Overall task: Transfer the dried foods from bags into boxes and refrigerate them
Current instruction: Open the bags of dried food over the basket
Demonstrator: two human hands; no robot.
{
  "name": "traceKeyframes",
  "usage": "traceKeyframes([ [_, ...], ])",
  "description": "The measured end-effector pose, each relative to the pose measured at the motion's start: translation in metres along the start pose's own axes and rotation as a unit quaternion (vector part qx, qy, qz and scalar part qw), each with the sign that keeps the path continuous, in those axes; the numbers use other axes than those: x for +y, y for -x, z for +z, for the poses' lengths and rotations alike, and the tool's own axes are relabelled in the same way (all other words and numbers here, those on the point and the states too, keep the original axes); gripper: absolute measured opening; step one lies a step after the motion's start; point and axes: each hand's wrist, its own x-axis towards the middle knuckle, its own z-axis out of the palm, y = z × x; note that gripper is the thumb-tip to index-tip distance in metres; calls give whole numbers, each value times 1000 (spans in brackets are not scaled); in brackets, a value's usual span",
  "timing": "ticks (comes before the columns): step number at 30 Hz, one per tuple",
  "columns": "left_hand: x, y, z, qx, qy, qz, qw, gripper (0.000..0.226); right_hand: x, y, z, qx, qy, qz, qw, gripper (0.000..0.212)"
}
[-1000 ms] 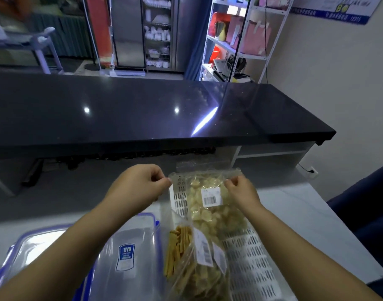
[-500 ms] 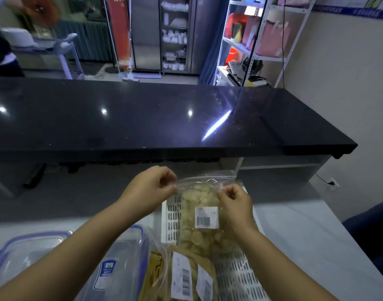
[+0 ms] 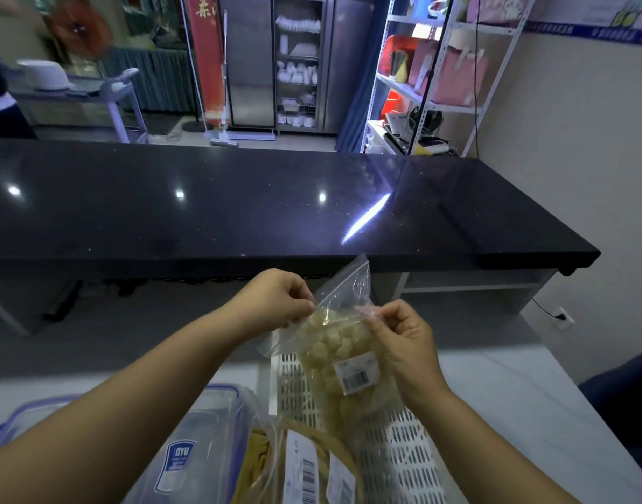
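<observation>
– Since half a second ago the bag of pale pieces (image 3: 330, 354) has tipped, and its clear flap (image 3: 348, 281) stands up now instead of lying flat between the hands, yes?
– Yes, and the right hand has dropped lower than the other.
– How do the hands sit?
– The left hand (image 3: 276, 301) comes in from the near left, knuckles up and fingers curled. Its thumb and fingertips pinch the plastic at the bag's upper left edge. The right hand (image 3: 403, 343) shows its back to the camera, fingers curled, and pinches the right side just under the flap. Whether the seal is parted, I cannot tell.
– And where is the bag?
– It is held up over the far end of the slotted white tray (image 3: 403, 456). The tray lies on the pale worktop (image 3: 530, 412), towards its near edge and about midway along. I cannot tell whether the bag's bottom touches it.
– Count things for me.
– Two hands and two bags. The held one carries one barcode label (image 3: 356, 372). The second bag (image 3: 305, 463), holding yellow-brown sticks, lies at the near edge over the tray's near left corner and carries two labels. One tray. One clear box (image 3: 203, 441) with a blue rim sits at the near left, touching the second bag. A blue-edged piece (image 3: 3, 427) shows beyond the left forearm, box or lid I cannot tell.
</observation>
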Motion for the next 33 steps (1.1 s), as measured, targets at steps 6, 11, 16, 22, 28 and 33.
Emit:
traceKeyframes([
  [6, 32, 5, -6, -27, 180, -29, 983, 11, -7, -8, -11, 79, 3, -14, 997, 7],
  [11, 59, 6, 5, -55, 211, -28, 976, 9, -13, -4, -26, 112, 37, 3, 993, 5],
  [16, 59, 8, 28, -36, 197, -31, 979, 16, -25, 15, -25, 77, 46, -3, 996, 6],
  [22, 69, 15, 43, -24, 176, -6, 984, 10, -48, 18, -19, 43, 38, 33, 998, 17],
  [28, 72, 21, 50, -16, 110, 29, 993, 14, -62, 19, -19, 4, 105, 83, 991, 22],
  [33, 68, 27, 51, -15, 112, 27, 993, 14, -64, 21, -21, -1, 118, 81, 990, 13],
])
